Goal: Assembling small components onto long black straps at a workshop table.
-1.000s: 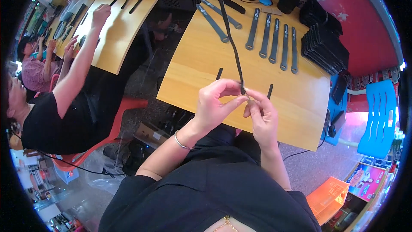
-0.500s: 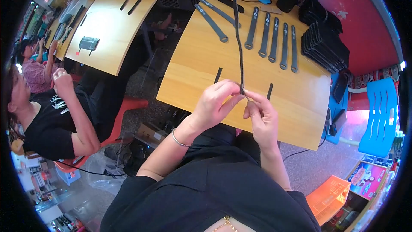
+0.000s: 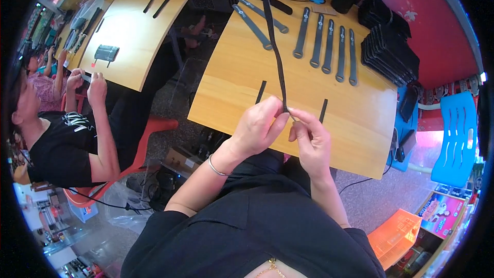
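Both of my hands pinch the near end of a long thin black strap point(image 3: 276, 51) that rises upright from my fingers and stretches over the wooden table point(image 3: 355, 118). My left hand point(image 3: 260, 126) grips it from the left, with a bracelet on that wrist. My right hand point(image 3: 309, 141) holds the same end from the right, fingertips touching the left hand's. Two short black strips point(image 3: 261, 91) point(image 3: 323, 110) lie flat on the table on either side of my hands.
Several grey straps point(image 3: 329, 46) lie in a row at the table's far side, beside a stack of black flat pieces point(image 3: 391, 46), a tape roll and a blue fan. On the left, a seated person in a black shirt point(image 3: 67, 144) works at a second wooden table point(image 3: 134, 25).
The strap's upper end has swung slightly. The person on the left pulled their arm back from the second table and now holds both hands close in front of them.
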